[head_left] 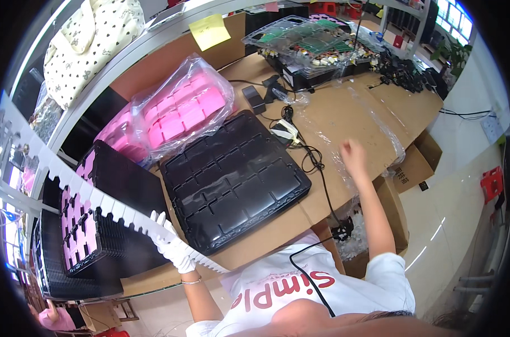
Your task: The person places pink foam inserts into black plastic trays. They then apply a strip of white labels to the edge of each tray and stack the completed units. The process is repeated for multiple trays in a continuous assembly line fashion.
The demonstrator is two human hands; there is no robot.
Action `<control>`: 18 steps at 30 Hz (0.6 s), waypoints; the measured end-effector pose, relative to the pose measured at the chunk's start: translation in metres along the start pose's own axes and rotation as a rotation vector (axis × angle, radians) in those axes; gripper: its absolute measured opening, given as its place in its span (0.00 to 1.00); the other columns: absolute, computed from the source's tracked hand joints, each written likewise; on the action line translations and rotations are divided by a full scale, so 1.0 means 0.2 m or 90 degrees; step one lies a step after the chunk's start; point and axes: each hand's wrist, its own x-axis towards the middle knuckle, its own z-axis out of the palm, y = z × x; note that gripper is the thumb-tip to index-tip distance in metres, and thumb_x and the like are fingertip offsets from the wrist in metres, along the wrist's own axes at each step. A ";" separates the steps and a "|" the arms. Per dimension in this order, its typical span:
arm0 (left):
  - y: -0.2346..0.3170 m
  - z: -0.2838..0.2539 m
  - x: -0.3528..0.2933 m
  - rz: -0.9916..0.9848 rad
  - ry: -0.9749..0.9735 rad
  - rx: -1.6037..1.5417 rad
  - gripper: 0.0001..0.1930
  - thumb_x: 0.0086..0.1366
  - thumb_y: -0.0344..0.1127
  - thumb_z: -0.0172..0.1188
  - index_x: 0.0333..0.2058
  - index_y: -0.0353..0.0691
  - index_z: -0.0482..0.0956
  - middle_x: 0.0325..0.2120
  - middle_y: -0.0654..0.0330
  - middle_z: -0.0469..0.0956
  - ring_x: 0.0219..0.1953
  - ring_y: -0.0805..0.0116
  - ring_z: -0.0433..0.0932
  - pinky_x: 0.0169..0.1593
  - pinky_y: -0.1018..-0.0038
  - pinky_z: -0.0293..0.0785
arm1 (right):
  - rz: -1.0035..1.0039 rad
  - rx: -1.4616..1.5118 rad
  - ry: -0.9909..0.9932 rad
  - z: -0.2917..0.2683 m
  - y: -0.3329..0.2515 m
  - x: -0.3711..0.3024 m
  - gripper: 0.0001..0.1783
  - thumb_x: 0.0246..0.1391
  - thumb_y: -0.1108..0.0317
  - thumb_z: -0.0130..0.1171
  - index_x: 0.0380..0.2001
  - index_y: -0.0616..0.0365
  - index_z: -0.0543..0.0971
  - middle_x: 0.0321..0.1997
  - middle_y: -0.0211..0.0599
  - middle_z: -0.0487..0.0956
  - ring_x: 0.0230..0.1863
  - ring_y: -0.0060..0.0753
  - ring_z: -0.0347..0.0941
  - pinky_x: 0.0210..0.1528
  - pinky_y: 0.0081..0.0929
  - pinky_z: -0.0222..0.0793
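My left hand [175,246], in a white glove, is beside the near left edge of a black plastic tray [232,180] with moulded compartments. Its fingers stretch out and apart, and I see nothing held in them. A pale notched strip [117,210] crosses the view in front of part of this hand. My bare right hand [353,157] is over the brown cardboard at the tray's right, its fingers curled in. Whatever it may hold is hidden. A black cable [316,160] lies between this hand and the tray.
Stacked black trays with pink inserts [78,236] stand at the left. Pink trays in clear plastic [179,109] lie behind the black tray. Green circuit boards [305,39] are piled at the back, beside tangled black cables [403,73]. An open cardboard box [398,219] sits below the table's right edge.
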 end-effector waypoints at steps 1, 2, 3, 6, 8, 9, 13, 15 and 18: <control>0.03 0.04 0.00 -0.054 -0.011 -0.080 0.16 0.70 0.31 0.48 0.54 0.33 0.72 0.54 0.52 0.73 0.53 0.63 0.73 0.56 0.71 0.69 | -0.013 -0.038 0.045 0.12 0.10 0.15 0.13 0.54 0.61 0.62 0.37 0.61 0.80 0.41 0.50 0.79 0.43 0.45 0.77 0.45 0.38 0.72; 0.05 0.07 0.00 -0.110 -0.014 -0.156 0.17 0.72 0.34 0.45 0.55 0.33 0.71 0.54 0.53 0.73 0.53 0.65 0.73 0.55 0.72 0.70 | -0.026 -0.075 0.088 0.24 0.20 0.26 0.14 0.52 0.61 0.64 0.37 0.61 0.80 0.44 0.53 0.78 0.46 0.48 0.75 0.48 0.38 0.71; 0.10 0.07 0.01 -0.123 -0.034 -0.106 0.19 0.73 0.37 0.43 0.57 0.33 0.70 0.54 0.53 0.73 0.52 0.65 0.74 0.54 0.73 0.70 | -0.013 -0.064 0.003 0.32 0.18 0.31 0.20 0.50 0.56 0.65 0.40 0.60 0.79 0.50 0.54 0.75 0.51 0.51 0.71 0.53 0.40 0.68; 0.10 0.09 0.00 -0.089 -0.068 -0.089 0.22 0.75 0.43 0.38 0.54 0.32 0.72 0.53 0.52 0.74 0.50 0.64 0.76 0.54 0.74 0.72 | -0.098 -0.215 -0.136 0.51 0.07 0.38 0.21 0.47 0.51 0.65 0.39 0.55 0.82 0.56 0.50 0.74 0.57 0.54 0.69 0.58 0.42 0.66; 0.06 0.02 -0.01 0.098 -0.117 0.031 0.15 0.73 0.35 0.43 0.47 0.31 0.75 0.51 0.52 0.75 0.50 0.62 0.76 0.54 0.69 0.72 | 0.017 -0.085 -0.275 0.56 0.20 0.55 0.15 0.47 0.54 0.65 0.34 0.51 0.84 0.53 0.44 0.76 0.57 0.53 0.69 0.58 0.43 0.65; 0.02 0.00 -0.01 0.160 -0.103 0.101 0.09 0.67 0.24 0.50 0.42 0.32 0.77 0.50 0.50 0.76 0.49 0.59 0.76 0.55 0.67 0.73 | 0.070 -0.016 -0.348 0.57 0.25 0.65 0.12 0.46 0.56 0.65 0.31 0.49 0.85 0.52 0.42 0.77 0.56 0.52 0.69 0.58 0.44 0.65; 0.02 -0.16 -0.09 0.126 -0.063 0.131 0.09 0.63 0.18 0.52 0.37 0.35 0.80 0.46 0.50 0.77 0.47 0.58 0.77 0.54 0.66 0.74 | 0.047 -0.349 0.347 0.28 0.54 0.93 0.03 0.42 0.67 0.64 0.22 0.52 0.83 0.40 0.44 0.81 0.46 0.48 0.74 0.46 0.43 0.71; 0.03 -0.19 -0.11 0.121 -0.062 0.166 0.10 0.63 0.17 0.51 0.37 0.35 0.80 0.45 0.50 0.77 0.47 0.58 0.77 0.54 0.67 0.75 | -0.045 -0.528 0.529 0.18 0.72 0.94 0.03 0.41 0.69 0.64 0.22 0.55 0.81 0.36 0.42 0.81 0.38 0.47 0.76 0.42 0.42 0.72; 0.04 -0.15 -0.13 -0.018 -0.048 0.040 0.09 0.68 0.27 0.49 0.37 0.32 0.79 0.45 0.49 0.77 0.50 0.58 0.76 0.57 0.65 0.72 | 0.070 -0.146 0.028 0.00 1.07 1.00 0.05 0.43 0.68 0.62 0.28 0.51 0.82 0.42 0.41 0.81 0.39 0.48 0.77 0.41 0.42 0.71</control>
